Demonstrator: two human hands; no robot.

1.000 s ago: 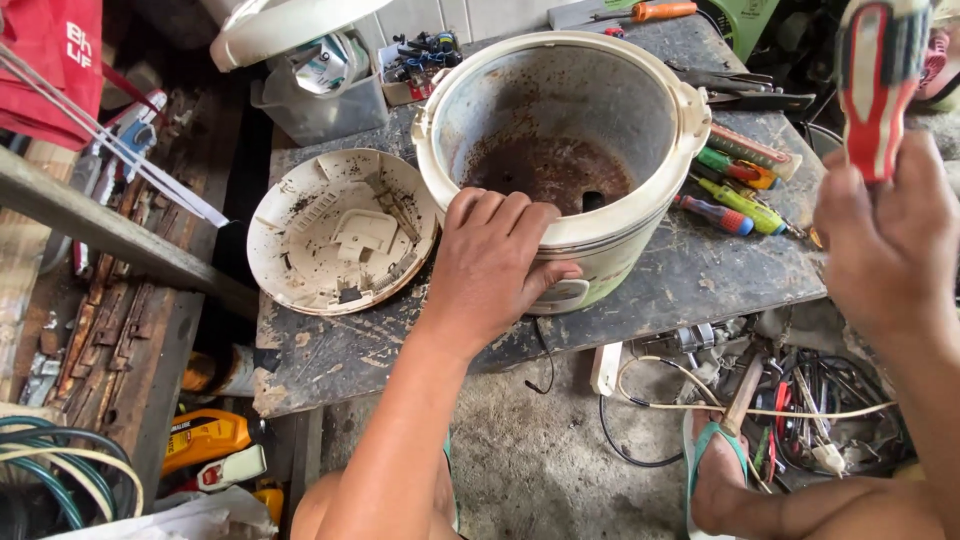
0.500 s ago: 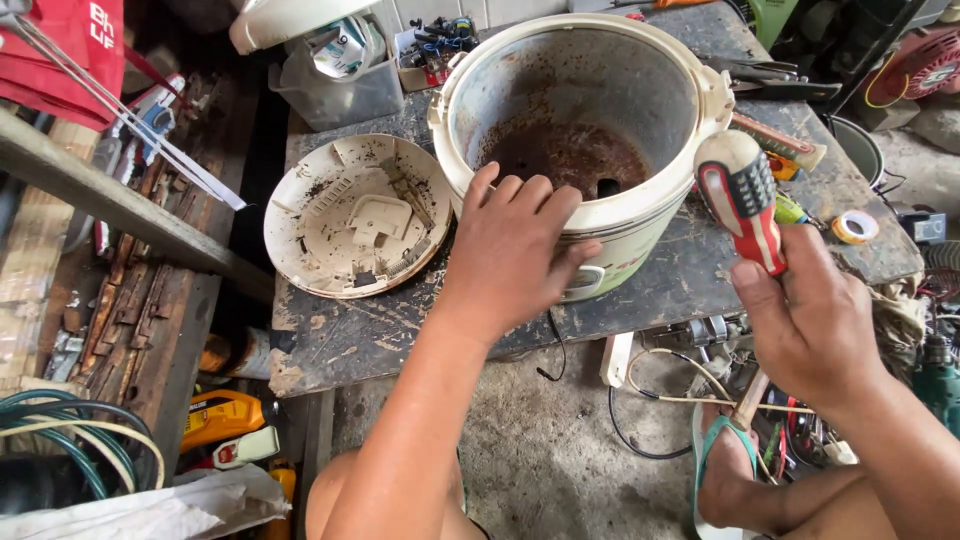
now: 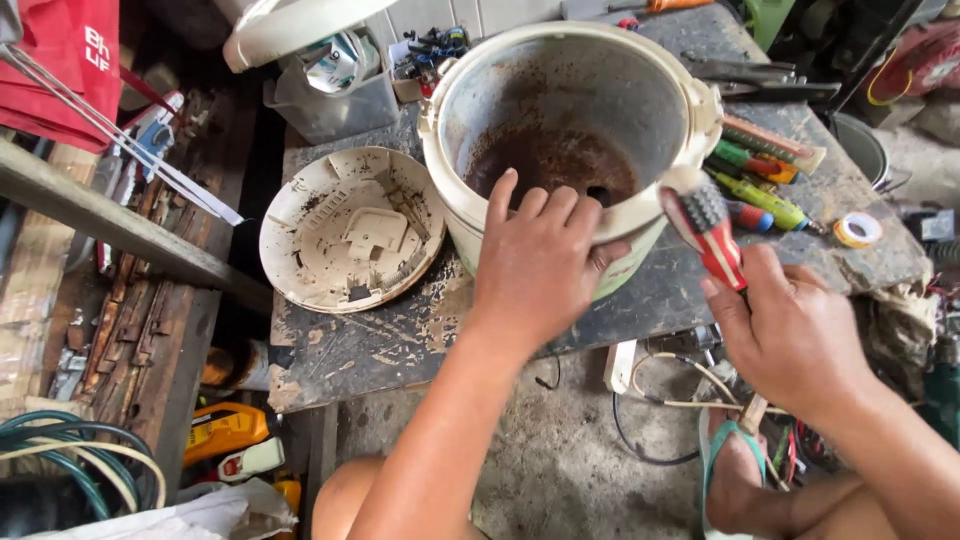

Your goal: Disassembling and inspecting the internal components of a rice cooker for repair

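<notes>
- On the dark, stained desk, seen from the head camera, a cream rice-cooker body stands upright with no inner pot, its rusty floor showing.
- Left hand lies spread over the cooker's near rim, fingers hooked inside and palm against the outer wall.
- Right hand is closed around a red-and-black screwdriver handle, which touches the rim's right side.
- Left of the cooker lies its detached base plate, just beside it; more screwdrivers lie to the right.
- Cooker shell looks light, stiff and thin-walled, probably gritty; the rim seems the surest hold.
</notes>
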